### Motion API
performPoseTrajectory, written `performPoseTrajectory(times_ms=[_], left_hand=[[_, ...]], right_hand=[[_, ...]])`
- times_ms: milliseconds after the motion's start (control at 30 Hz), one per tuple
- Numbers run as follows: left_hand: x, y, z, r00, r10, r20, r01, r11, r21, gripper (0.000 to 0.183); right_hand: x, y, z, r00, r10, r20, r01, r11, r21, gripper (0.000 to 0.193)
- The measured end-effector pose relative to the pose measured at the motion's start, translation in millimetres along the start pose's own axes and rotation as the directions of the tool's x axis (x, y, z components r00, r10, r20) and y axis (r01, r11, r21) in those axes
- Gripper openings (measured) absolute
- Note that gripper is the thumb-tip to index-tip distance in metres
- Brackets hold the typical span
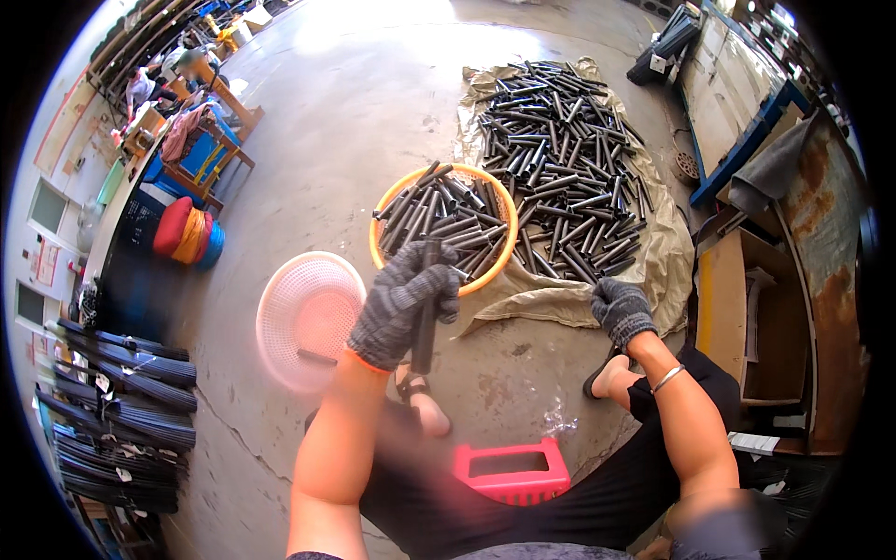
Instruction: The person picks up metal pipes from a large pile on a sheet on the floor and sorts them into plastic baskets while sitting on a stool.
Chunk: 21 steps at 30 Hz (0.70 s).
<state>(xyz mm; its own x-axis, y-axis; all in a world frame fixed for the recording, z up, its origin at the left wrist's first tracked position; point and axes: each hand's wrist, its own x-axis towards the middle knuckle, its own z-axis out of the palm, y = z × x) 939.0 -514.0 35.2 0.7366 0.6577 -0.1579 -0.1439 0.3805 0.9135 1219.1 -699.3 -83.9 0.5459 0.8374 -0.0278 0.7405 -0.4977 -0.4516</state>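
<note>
My left hand [401, 303], in a grey knitted glove, is closed around a dark tube [425, 341] held nearly upright. Just beyond it stands an orange basket [375, 245] heaped with short black tubes [434, 210]. To its left is a pale pink perforated basket [280, 313] with a single short tube [317, 357] in it. My right hand [621, 308], also gloved, has its fingers curled at the near edge of a large pile of black tubes [569, 168]. A tube end lies close to those fingers; whether they grip anything is hidden.
The pile rests on a crumpled tan sheet [667, 261]. A red plastic stool [513, 476] stands between my legs. Right of me are an open cardboard box [779, 327] and a rusty panel. Bundled black rods [131, 420] line the left; a person sits far left.
</note>
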Motion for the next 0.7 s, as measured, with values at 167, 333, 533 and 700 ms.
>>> performPoseTrajectory(times_ms=[167, 333, 533, 700], left_hand=[[7, -15, 0, 0.998, -0.051, 0.02, 0.05, 0.998, 0.034, 0.02], [5, -10, 14, 0.997, -0.004, 0.078, -0.003, 0.996, 0.092, 0.015], [1, -4, 13, 0.99, 0.001, 0.139, -0.018, 0.993, 0.12, 0.017], [-4, -2, 12, 0.999, 0.025, -0.046, -0.021, 0.996, 0.083, 0.025]], right_hand=[[-11, -23, -7, 0.685, -0.213, 0.697, 0.164, 0.977, 0.137, 0.058], [-8, -87, -48, 0.878, -0.424, 0.224, 0.104, 0.624, 0.774, 0.055], [5, -197, -76, 0.854, -0.513, 0.085, 0.135, 0.376, 0.917, 0.06], [35, -198, -33, 0.939, -0.315, 0.138, 0.119, 0.675, 0.728, 0.014]])
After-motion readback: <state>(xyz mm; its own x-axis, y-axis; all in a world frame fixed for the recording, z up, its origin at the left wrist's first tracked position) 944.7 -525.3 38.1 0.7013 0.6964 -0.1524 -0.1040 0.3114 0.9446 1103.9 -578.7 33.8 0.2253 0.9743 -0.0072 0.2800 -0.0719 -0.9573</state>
